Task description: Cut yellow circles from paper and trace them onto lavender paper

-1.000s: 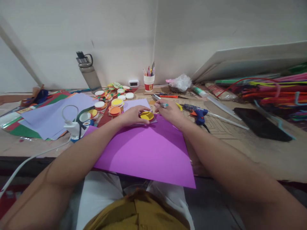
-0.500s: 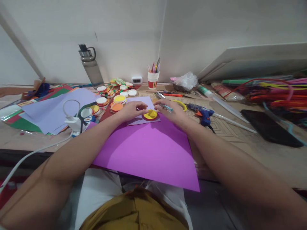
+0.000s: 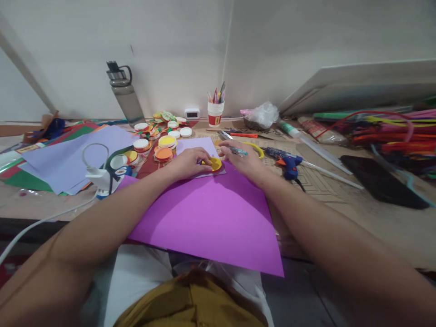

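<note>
My left hand [image 3: 189, 164] is closed at the left edge of a yellow disc [image 3: 215, 164], its fingers covering part of it. Under the disc lies a light purple sheet [image 3: 201, 143], which rests on a large bright purple sheet [image 3: 211, 218]. My right hand [image 3: 242, 160] is just right of the disc, fingers curled around a slim pen [image 3: 239, 151] with a teal end. Whether the right fingertips touch the disc I cannot tell. Beyond that hand are scissors [image 3: 226, 135] and a yellow ring of tape [image 3: 256, 149].
To the left stand several round lids [image 3: 164, 154], lilac paper [image 3: 81, 152], a white plug with cable [image 3: 99, 178] and a water bottle [image 3: 126, 100]. A paper cup of pens [image 3: 215, 113] stands behind. At right lie a blue glue gun [image 3: 290, 166] and a dark phone-like slab [image 3: 383, 181].
My left hand has come down and toward me, and its fingers now cover the left part of the yellow disc. The right hand with the pen has barely moved. The view shifted slightly.
</note>
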Motion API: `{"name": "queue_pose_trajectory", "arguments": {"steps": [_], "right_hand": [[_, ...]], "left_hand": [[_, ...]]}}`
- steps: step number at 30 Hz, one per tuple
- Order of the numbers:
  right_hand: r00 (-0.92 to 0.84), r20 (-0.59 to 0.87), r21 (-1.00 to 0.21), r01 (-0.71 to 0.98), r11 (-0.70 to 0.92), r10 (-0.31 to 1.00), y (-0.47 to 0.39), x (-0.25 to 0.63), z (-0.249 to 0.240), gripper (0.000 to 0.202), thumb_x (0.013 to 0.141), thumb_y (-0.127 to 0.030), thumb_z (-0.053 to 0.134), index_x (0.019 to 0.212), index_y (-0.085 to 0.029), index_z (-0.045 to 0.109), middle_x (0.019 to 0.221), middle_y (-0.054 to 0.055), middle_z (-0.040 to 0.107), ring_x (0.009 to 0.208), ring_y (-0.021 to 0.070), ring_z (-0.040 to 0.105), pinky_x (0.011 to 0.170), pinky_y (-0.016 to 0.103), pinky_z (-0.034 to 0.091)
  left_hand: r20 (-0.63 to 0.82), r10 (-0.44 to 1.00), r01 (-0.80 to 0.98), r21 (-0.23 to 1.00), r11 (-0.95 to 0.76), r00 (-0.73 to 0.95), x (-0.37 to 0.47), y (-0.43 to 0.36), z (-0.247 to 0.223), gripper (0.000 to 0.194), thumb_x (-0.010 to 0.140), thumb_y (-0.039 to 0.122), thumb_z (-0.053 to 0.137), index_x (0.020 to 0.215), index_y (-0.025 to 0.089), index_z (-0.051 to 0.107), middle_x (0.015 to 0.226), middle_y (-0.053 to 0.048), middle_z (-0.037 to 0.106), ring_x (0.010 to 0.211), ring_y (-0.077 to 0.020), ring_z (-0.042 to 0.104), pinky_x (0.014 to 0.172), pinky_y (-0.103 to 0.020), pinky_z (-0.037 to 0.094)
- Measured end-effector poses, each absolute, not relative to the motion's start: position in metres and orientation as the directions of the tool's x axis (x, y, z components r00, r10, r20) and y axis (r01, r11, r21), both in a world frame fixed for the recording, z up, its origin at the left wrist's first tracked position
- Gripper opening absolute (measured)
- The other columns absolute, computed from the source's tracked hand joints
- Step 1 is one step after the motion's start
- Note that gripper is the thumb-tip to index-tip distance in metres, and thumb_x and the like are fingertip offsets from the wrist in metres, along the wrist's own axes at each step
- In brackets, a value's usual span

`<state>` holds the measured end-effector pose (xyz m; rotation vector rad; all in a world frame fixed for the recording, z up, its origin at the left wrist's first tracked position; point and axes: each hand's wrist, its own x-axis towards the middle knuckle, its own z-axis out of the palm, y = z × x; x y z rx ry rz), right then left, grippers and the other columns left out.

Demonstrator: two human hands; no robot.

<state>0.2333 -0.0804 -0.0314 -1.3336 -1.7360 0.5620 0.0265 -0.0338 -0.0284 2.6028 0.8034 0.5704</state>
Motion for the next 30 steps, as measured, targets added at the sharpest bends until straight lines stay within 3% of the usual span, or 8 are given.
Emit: {"name": "queue_pose_trajectory", "arguments": {"steps": [10,17,30], "right_hand": [[-0.040,0.343,-0.762,0.573,0.303,0.938,-0.085,0.231,-0.027,0.028,0.092,-0.033,0.048,0.104,-0.018,0.067,0.091,0.005,0.072,0.079,0.0161,0.067,0.077,0.030,0.052],[-0.082,0.453,-0.633,0.672,0.385,0.888,-0.074,0.237,-0.034,0.031,0.093,-0.039,0.046,0.097,-0.021,0.071,0.103,0.006,0.072,0.099,0.0205,0.064,0.090,0.035,0.047],[-0.042,0.409,-0.653,0.684,0.324,0.911,-0.075,0.233,-0.033,0.028,0.091,-0.037,0.049,0.091,-0.021,0.071,0.095,0.005,0.073,0.088,0.0186,0.065,0.081,0.030,0.048]], "left_hand": [[0.261,0.564,0.451,0.385,-0.805,0.784,0.026,-0.036,-0.026,0.020,0.083,0.035,0.065,0.091,0.019,0.074,0.111,-0.006,0.067,0.099,-0.0173,0.063,0.090,-0.033,0.048],[0.227,0.563,0.470,0.358,-0.807,0.794,0.026,-0.039,-0.018,0.018,0.086,0.030,0.060,0.091,0.020,0.074,0.110,-0.006,0.070,0.098,-0.0169,0.065,0.089,-0.032,0.049],[0.251,0.552,0.433,0.402,-0.807,0.795,0.023,-0.039,-0.022,0.015,0.085,0.029,0.064,0.090,0.019,0.074,0.107,-0.006,0.070,0.095,-0.0158,0.065,0.087,-0.031,0.050]]}}
